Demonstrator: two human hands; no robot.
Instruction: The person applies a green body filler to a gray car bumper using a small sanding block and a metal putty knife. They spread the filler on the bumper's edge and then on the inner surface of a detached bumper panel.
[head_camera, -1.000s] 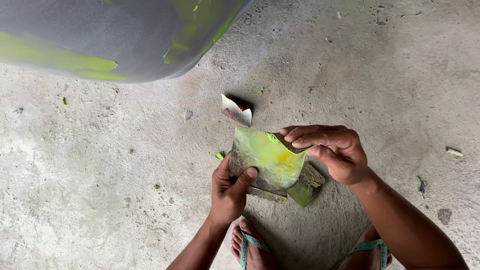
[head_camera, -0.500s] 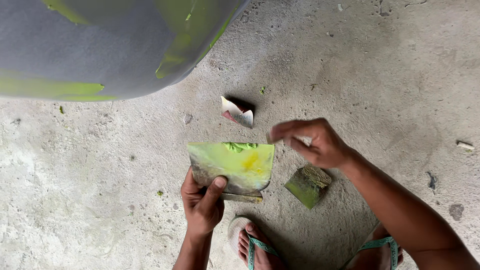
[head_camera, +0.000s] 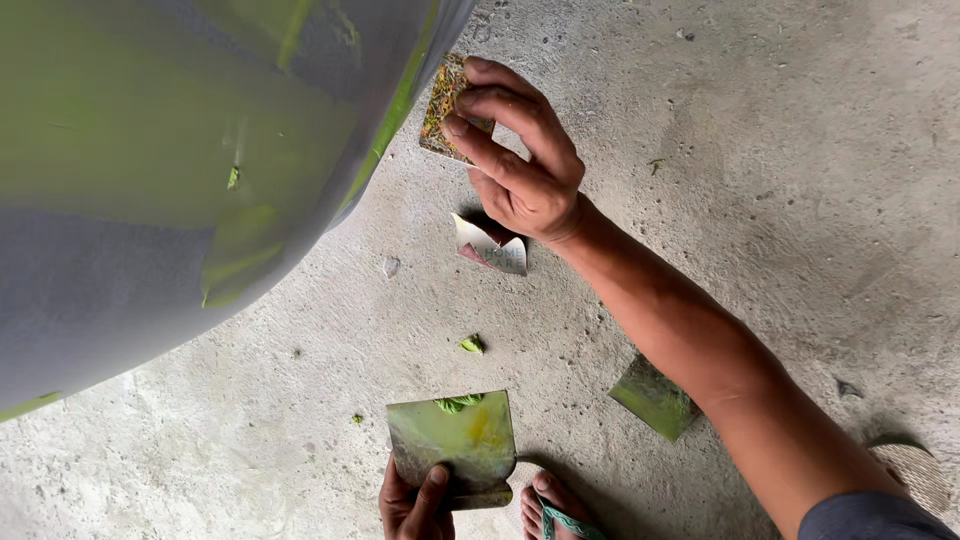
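My right hand (head_camera: 520, 160) reaches far forward and grips a small flat card (head_camera: 443, 112) smeared with green and orange paste, held against the edge of a large grey curved body (head_camera: 150, 180) streaked with green filler. My left hand (head_camera: 415, 498) stays low near my foot and holds a square metal plate (head_camera: 455, 440) coated in yellow-green putty, with a small green lump at its top edge.
A folded scrap of printed card (head_camera: 490, 250) lies on the concrete floor (head_camera: 780, 150) under my right wrist. Another green-smeared square piece (head_camera: 650, 398) lies by my forearm. Small green flecks (head_camera: 472, 345) dot the floor. My sandalled foot (head_camera: 555, 510) is at the bottom edge.
My right hand has left the plate and stretched forward up to the grey body, now holding the small card. My left hand with the plate has dropped lower toward my foot.
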